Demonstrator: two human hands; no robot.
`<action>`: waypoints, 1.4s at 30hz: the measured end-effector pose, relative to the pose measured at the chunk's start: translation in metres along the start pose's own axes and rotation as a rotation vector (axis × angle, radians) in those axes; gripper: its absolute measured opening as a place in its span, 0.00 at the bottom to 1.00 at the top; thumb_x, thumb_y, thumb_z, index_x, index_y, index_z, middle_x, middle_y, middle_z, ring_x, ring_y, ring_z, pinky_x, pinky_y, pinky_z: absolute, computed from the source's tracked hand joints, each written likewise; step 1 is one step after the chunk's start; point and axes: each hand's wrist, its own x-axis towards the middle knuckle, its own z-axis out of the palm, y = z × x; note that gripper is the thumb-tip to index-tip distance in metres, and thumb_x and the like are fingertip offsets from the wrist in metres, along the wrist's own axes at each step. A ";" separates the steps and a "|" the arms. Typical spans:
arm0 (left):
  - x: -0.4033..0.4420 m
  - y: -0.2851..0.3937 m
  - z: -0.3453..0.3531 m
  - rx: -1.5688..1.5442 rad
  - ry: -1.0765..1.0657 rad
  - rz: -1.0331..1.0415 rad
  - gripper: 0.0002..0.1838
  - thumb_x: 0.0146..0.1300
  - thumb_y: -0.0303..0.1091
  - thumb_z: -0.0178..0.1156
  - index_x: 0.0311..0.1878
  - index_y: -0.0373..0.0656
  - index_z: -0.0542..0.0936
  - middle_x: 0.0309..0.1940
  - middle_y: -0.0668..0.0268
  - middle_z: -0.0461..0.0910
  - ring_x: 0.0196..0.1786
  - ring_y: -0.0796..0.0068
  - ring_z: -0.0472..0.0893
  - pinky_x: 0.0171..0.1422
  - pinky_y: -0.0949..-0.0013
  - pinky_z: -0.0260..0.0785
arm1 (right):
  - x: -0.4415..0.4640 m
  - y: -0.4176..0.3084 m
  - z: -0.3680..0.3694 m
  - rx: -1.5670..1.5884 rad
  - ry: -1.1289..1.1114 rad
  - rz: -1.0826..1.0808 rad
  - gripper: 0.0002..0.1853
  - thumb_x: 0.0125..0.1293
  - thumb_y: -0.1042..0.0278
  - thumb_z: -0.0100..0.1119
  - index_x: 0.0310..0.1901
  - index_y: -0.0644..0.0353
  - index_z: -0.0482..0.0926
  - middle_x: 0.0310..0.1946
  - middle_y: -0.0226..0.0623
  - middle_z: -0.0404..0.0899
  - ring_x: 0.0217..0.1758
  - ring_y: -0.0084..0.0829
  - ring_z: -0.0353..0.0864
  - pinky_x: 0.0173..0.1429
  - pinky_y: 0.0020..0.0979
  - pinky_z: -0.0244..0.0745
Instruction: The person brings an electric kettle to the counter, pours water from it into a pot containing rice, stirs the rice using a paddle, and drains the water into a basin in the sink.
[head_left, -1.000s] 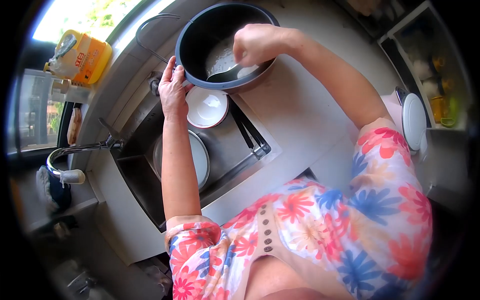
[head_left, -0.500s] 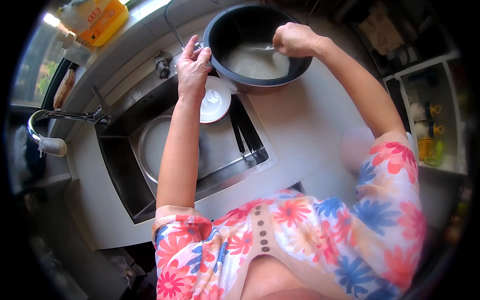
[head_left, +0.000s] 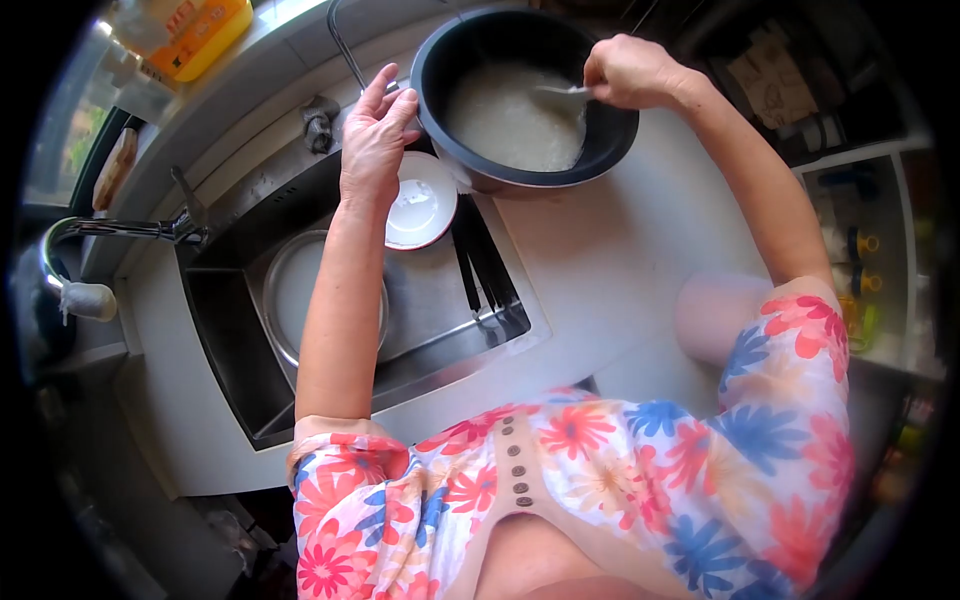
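Observation:
A large dark pot (head_left: 460, 165) stands at the back of the counter, tilted, with whitish cloudy liquid (head_left: 515, 120) in it. My right hand (head_left: 630, 72) is closed round the handle of a spoon (head_left: 563, 96) over the pot's right side; the spoon's bowl is hard to make out. At the pot's left rim is my left hand (head_left: 380, 135), its fingers apart and the fingertips at or very near the edge. Below the pot, a white bowl (head_left: 420, 205) with a red rim sits at the sink's upper end.
The steel sink (head_left: 240, 345) holds a round pan or lid (head_left: 295, 300) and black utensils (head_left: 475, 265). A chrome faucet (head_left: 125, 228) reaches in from the left. A yellow bottle (head_left: 205, 40) stands by the window. A pinkish container (head_left: 722, 318) is beside my right arm.
The view has shifted. My right hand has moved rightward with the spoon, and more whitish liquid shows in the pot. My left hand's fingers have spread at the rim.

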 end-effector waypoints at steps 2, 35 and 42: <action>0.003 0.001 -0.007 0.011 0.012 -0.010 0.25 0.62 0.33 0.56 0.63 0.42 0.66 0.42 0.67 0.78 0.41 0.81 0.76 0.38 0.77 0.69 | -0.008 -0.016 -0.004 0.017 -0.125 -0.107 0.10 0.49 0.77 0.55 0.34 0.62 0.82 0.29 0.40 0.81 0.34 0.34 0.81 0.39 0.32 0.76; 0.064 -0.049 -0.031 0.242 -0.080 -0.501 0.10 0.59 0.34 0.54 0.42 0.47 0.79 0.26 0.75 0.78 0.29 0.84 0.74 0.36 0.74 0.64 | -0.009 -0.016 -0.037 0.283 -0.059 -0.183 0.09 0.51 0.73 0.56 0.35 0.60 0.83 0.29 0.40 0.81 0.34 0.33 0.81 0.41 0.30 0.75; 0.059 -0.045 -0.030 0.287 -0.071 -0.496 0.10 0.59 0.33 0.53 0.43 0.47 0.79 0.26 0.75 0.78 0.28 0.85 0.74 0.35 0.75 0.63 | 0.001 -0.016 -0.028 0.187 0.059 -0.168 0.09 0.53 0.72 0.59 0.36 0.58 0.83 0.31 0.40 0.82 0.36 0.35 0.81 0.45 0.31 0.76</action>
